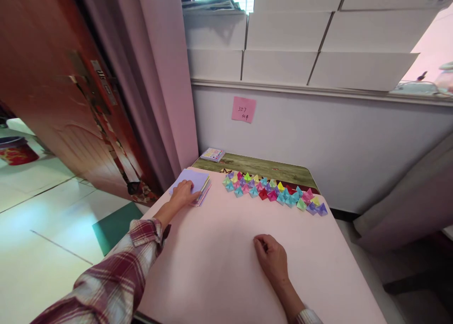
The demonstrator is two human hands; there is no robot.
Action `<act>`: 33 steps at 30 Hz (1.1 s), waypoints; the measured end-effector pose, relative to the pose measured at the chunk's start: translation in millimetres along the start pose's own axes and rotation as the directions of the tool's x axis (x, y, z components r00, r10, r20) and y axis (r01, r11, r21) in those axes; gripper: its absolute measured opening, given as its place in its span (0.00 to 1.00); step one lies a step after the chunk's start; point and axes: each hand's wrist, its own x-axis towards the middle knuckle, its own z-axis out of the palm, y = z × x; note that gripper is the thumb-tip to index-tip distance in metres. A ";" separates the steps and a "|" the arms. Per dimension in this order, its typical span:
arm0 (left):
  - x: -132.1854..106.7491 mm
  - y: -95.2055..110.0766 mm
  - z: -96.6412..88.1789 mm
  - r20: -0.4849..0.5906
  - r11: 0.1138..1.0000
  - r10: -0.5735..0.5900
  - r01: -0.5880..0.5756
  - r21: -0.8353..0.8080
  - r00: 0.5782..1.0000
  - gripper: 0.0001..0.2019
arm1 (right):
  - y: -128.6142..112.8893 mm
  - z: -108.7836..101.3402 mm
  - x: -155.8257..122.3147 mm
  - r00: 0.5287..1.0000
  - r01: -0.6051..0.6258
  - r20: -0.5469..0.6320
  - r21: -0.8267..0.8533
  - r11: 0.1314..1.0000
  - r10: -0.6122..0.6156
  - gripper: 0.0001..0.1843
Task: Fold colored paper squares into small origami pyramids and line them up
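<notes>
My left hand (183, 194) reaches out in a plaid sleeve and lies on the near edge of a stack of coloured paper squares (193, 182) with a purple sheet on top; its fingers press on the stack. My right hand (272, 258) rests on the pink table cover (226, 248) near the middle, fingers curled under, with nothing visible in it. Beyond it, several small folded paper shapes (274, 191) in many colours lie in rows along the far part of the table.
A small paper pack (213, 154) lies on the bare wooden strip (269, 167) at the table's far edge. A pink sticky note (244, 109) hangs on the wall. White boxes (300, 40) are stacked on the ledge. A brown door (53, 92) and curtain (155, 78) stand left.
</notes>
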 end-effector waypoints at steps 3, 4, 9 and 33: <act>-6.3 8.4 -5.0 0.020 1.000 0.029 -0.029 0.006 0.999 0.17 | 1.0 -1.4 -1.6 1.000 0.008 0.003 0.009 1.000 -0.008 0.14; -8.3 10.2 -6.1 0.023 0.999 0.031 -0.032 0.009 0.999 0.19 | 1.5 -1.6 -2.2 1.000 0.007 0.003 0.012 1.000 -0.007 0.14; -12.9 12.1 -5.9 0.017 0.999 -0.010 0.009 0.033 1.000 0.29 | 1.7 -1.5 -4.2 1.000 0.008 -0.019 0.005 1.000 -0.008 0.13; -5.1 -36.2 2.8 0.039 0.943 0.138 -0.119 -0.311 0.990 0.25 | 6.0 -1.0 -11.1 0.997 -0.053 0.058 -0.010 0.999 0.054 0.15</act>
